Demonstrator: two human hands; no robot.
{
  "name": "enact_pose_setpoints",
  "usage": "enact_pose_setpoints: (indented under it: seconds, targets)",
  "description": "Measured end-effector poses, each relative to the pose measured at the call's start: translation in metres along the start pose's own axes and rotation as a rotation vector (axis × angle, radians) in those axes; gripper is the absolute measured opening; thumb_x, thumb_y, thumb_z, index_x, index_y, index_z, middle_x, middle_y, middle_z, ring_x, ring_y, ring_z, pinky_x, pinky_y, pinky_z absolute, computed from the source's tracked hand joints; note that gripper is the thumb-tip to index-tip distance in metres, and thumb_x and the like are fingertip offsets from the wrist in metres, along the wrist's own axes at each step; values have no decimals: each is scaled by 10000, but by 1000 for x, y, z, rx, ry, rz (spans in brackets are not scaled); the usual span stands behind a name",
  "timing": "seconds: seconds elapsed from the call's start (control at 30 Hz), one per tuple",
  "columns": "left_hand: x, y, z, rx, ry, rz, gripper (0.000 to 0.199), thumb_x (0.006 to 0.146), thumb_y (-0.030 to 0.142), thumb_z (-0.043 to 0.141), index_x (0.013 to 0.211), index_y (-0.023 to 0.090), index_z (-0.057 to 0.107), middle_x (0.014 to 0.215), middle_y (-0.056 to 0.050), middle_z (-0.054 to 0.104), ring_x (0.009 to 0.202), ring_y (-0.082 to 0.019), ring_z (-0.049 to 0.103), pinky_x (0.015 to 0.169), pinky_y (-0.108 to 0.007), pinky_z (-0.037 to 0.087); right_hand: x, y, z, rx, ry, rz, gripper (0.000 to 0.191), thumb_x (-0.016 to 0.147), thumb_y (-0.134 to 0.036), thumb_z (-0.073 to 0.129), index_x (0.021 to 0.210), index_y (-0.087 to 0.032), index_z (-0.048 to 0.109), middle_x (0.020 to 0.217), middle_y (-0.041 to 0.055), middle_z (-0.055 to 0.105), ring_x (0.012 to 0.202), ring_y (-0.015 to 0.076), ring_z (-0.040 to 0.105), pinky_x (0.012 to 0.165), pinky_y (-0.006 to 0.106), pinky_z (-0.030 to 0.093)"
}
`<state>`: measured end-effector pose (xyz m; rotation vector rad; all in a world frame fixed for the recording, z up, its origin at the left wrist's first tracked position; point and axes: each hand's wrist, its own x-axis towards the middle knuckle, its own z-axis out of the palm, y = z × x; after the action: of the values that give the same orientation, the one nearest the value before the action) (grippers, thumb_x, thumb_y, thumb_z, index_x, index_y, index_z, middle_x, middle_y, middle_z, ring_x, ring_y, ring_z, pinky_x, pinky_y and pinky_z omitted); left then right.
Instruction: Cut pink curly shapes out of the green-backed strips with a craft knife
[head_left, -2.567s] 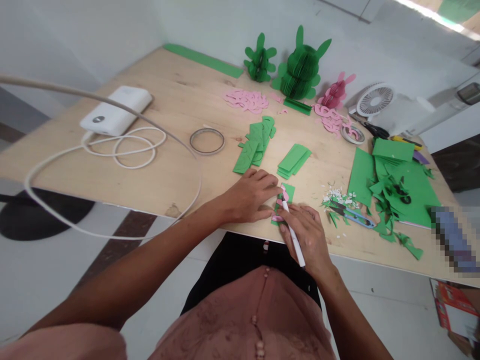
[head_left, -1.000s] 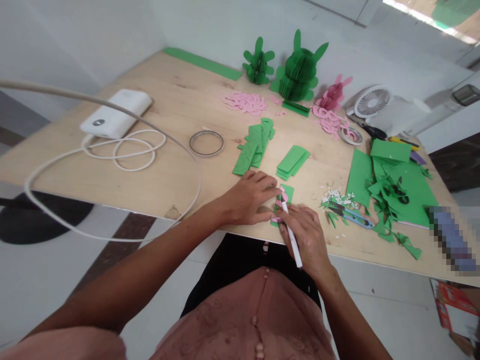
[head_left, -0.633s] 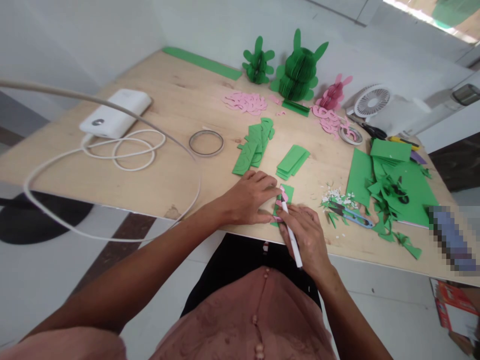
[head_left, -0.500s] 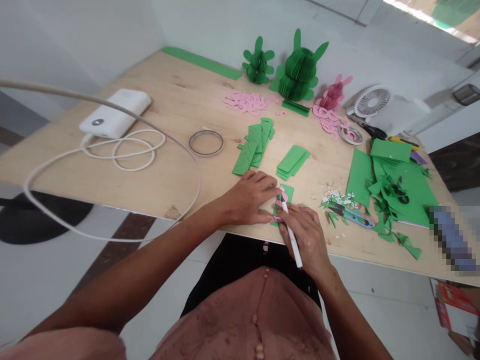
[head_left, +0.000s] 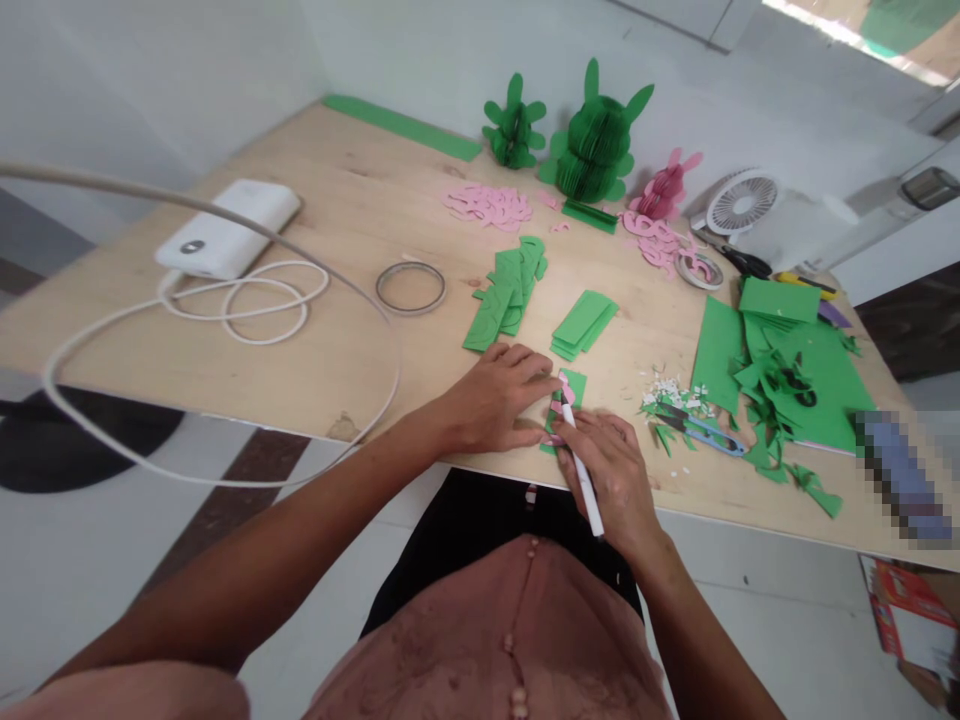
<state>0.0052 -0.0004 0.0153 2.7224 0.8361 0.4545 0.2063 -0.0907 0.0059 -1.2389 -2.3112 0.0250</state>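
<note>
A white pen (head_left: 588, 494) is gripped in my right hand (head_left: 611, 470), its dark tip on a pink paper cutout (head_left: 567, 386). The cutout lies on a small green paper strip (head_left: 576, 380) near the table's front edge. From the left, the fingertips of my left hand (head_left: 499, 400) press on the cutout and strip, thumb apart from the other fingers. Just beyond are a stack of green strips (head_left: 583, 324) and a pile of green pieces with drawn outlines (head_left: 506, 290).
To the left lie a white power bank (head_left: 229, 230) with a looped cable and a tape ring (head_left: 410, 288). On the right are blue snips (head_left: 705, 432), green scraps (head_left: 765, 400) and green sheets (head_left: 716, 355). Paper figures (head_left: 592, 150) and a fan (head_left: 741, 202) stand behind.
Both hands and the pen keep almost the same place on the strip. The whole view has shifted very slightly.
</note>
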Motion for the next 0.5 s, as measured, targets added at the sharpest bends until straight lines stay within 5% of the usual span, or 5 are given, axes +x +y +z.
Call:
enact_pose_setpoints:
  seconds: [0.5]
  targets:
    - [-1, 2, 0, -7, -8, -21, 498, 811, 427, 659, 1257, 222, 574, 1252, -99, 554, 1192, -293, 439, 1016, -438, 308, -2, 2, -7, 70, 140, 53, 349, 898, -131, 529, 1234, -220, 564, 1148, 97, 706, 1097, 234, 651, 963, 427, 448]
